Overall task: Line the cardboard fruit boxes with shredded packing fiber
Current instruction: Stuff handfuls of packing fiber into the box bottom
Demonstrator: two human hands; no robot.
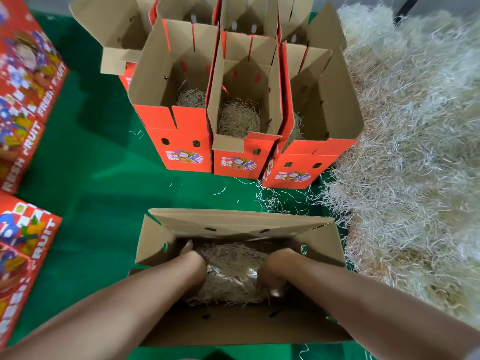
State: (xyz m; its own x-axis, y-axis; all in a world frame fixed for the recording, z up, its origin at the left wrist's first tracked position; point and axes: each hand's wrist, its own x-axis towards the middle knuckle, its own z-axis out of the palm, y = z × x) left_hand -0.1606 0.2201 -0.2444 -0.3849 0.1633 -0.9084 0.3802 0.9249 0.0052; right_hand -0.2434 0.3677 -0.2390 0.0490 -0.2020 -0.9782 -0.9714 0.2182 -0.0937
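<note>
Far left of left hand: two printed stacks reading "FRESH FRUIT". Both hands down in the near box, left hand spread, right hand curled, pressing the fiber wad between them. Beyond the fingers: three red boxes in a row, each lined. Right of right hand: loose fiber heap.

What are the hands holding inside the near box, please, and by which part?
Both hands, left and right, press the fiber wad from its two sides; a closed grip cannot be told.
</note>
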